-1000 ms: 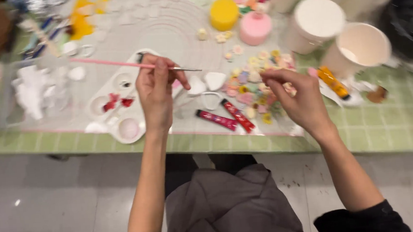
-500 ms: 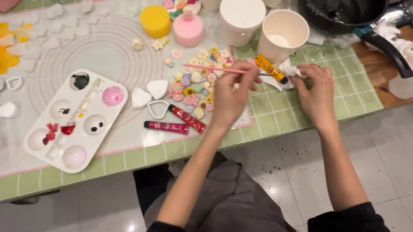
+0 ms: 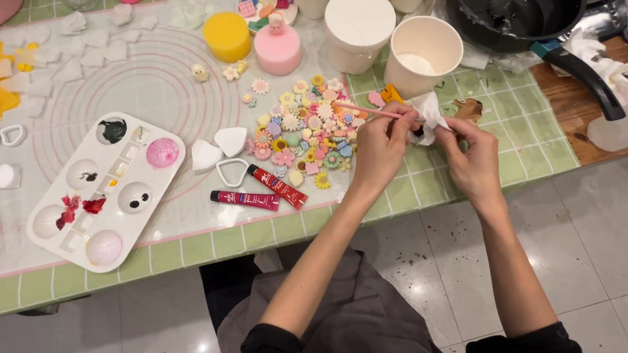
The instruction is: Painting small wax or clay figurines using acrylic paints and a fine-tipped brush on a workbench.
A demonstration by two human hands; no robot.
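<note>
The left hand (image 3: 380,146) pinches a thin pink paintbrush (image 3: 365,109) whose tip end runs into a crumpled white tissue (image 3: 425,115) pinched by the right hand (image 3: 473,159). Just left of the left grip lies a heap of small coloured flower charms (image 3: 303,129) on the table (image 3: 516,122). Just beyond both grips stands an open white paper cup (image 3: 420,55).

Two red paint tubes lie on the mat, left of and below the left fingers (image 3: 392,130): one tube (image 3: 277,186) slanted with a white cap, the other tube (image 3: 245,200) nearly level, dark-capped. No signs or screens show.
</note>
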